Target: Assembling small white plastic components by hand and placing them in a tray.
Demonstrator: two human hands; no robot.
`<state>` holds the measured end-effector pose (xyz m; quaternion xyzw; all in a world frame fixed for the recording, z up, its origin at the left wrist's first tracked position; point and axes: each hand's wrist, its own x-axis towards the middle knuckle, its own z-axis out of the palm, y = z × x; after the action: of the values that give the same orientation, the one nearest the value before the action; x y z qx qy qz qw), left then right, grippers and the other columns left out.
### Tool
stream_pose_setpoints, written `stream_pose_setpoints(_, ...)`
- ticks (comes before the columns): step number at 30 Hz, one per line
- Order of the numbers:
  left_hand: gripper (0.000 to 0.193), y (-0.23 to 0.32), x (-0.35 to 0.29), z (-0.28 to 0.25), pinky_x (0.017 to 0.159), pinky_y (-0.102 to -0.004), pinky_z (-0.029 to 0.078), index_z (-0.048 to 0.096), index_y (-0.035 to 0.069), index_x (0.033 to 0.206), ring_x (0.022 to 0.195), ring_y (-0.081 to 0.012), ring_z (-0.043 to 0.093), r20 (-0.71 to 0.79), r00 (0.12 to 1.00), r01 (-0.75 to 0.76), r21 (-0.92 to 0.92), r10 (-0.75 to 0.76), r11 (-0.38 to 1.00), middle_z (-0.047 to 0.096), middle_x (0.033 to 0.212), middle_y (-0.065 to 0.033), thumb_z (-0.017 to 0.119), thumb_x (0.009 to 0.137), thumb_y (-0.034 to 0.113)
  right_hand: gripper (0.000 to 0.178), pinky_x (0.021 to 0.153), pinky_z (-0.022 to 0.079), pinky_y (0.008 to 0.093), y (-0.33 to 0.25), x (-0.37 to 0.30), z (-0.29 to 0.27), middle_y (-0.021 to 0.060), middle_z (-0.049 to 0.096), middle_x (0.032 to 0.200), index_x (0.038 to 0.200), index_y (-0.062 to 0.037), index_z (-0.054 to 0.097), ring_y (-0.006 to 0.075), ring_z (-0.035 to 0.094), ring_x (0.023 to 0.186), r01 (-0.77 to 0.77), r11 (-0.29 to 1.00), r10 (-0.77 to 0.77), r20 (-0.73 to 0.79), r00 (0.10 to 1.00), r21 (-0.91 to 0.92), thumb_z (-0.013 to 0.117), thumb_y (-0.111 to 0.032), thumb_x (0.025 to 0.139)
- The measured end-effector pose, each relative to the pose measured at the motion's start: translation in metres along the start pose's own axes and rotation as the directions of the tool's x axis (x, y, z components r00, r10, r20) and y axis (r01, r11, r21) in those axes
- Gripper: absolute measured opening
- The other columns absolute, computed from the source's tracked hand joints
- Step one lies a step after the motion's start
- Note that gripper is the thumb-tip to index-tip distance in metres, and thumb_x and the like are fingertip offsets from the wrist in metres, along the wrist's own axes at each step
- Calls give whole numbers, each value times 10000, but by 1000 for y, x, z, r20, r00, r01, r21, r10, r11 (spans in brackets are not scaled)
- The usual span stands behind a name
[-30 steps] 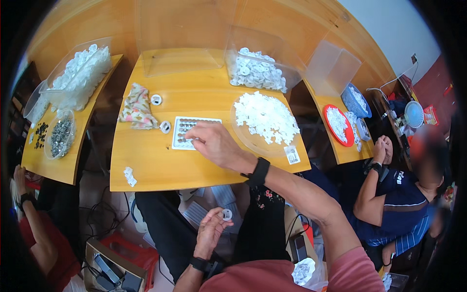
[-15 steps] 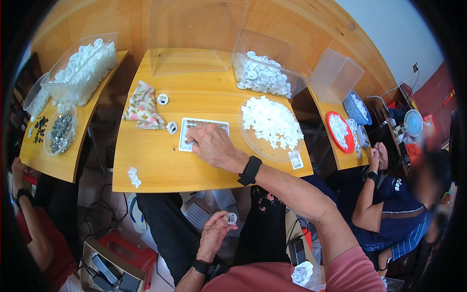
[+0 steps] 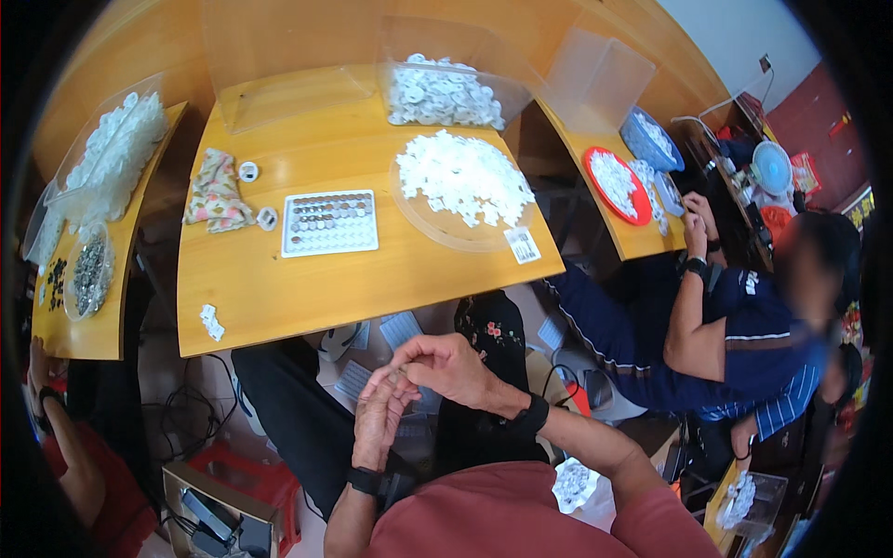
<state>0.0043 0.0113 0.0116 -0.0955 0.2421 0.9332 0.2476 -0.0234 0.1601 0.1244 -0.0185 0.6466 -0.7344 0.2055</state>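
Observation:
In front of my body, above my lap, my two hands meet. My left hand [image 3: 375, 420] is turned up with its fingers bent; the small white round plastic part it held a moment before is covered by fingers. My right hand [image 3: 458, 374] pinches thumb and forefinger together at the left fingertips, around something too small to make out. On the table beyond lies a white tray [image 3: 352, 245] with rows of small coin-like metal discs [image 3: 331, 210]; its lower part holds few. Two white round parts [image 3: 248, 171] sit left of the tray, beside a floral cloth [image 3: 218, 193].
A round shallow dish [image 3: 407, 219] heaped with white pieces [image 3: 462, 175] is right of the tray. Behind it stands a clear bin [image 3: 513, 107] of white round parts. White scraps [image 3: 212, 323] lie near the table's front left. A co-worker [image 3: 744, 344] sits to the right, another at left.
My right hand has left the tray and come back to my left hand over my lap. My left hand has turned and risen slightly. The view has shifted, so the table appears farther left.

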Motion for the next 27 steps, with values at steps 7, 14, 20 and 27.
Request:
stream_pose_setpoints(7,185,-12,1,-15,770,-401,549,513,11,1067,802,-214,625,-51,999,3,80,1,997,604,954,-119,509,924,127,165,740,514,227,42,-33,-10,92,663,853,1003,51,611,103,626,789,-31,987,62,-192,979,159,570,-35,869)
stream_pose_setpoints(14,194,-9,-2,-9,735,-326,538,527,6,1067,803,-176,606,-81,997,9,64,-4,998,597,972,-100,530,918,130,175,780,498,227,60,-37,-13,87,663,895,1022,39,616,108,618,842,-48,969,82,-130,988,241,591,-46,871)
stream_pose_setpoints(20,209,-9,-3,-15,780,-293,500,535,5,1084,859,-161,580,-99,995,8,64,-1,998,590,984,-86,536,915,127,190,812,492,229,76,-34,-9,62,657,935,1033,26,622,98,609,877,40,991,-23,-138,990,124,614,-8,846)
stream_pose_setpoints(27,218,-9,-2,-15,772,-295,499,538,0,1088,867,-161,576,-103,995,4,72,3,997,590,970,-86,542,914,131,175,762,514,229,68,-29,-7,65,661,874,1017,40,624,100,626,812,45,997,-35,-143,989,70,614,-15,852)
